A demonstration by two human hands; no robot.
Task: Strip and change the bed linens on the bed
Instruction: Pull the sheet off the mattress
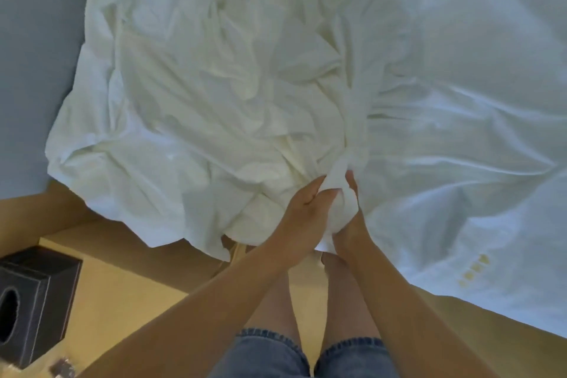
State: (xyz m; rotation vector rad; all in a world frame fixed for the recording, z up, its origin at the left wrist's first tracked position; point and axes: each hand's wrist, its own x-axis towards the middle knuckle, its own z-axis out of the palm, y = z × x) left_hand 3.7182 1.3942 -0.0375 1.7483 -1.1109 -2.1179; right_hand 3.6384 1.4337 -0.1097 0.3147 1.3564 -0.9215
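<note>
One white sheet (245,86), bunched; two hands (302,209) (348,224) grip it.

Blue-grey wall (36,40) upper left; tan wooden ledge (40,212) below it; pale wood bedside surface (122,285) lower left, bearing dark tissue box (33,294).

The sheet (214,95) lies heaped on the left half of the bed (475,163), spilling over its near edge, where the left hand (302,209) and right hand (348,222) meet. A tissue box (33,294) sits on the bedside table (122,301), left of the bed.
</note>
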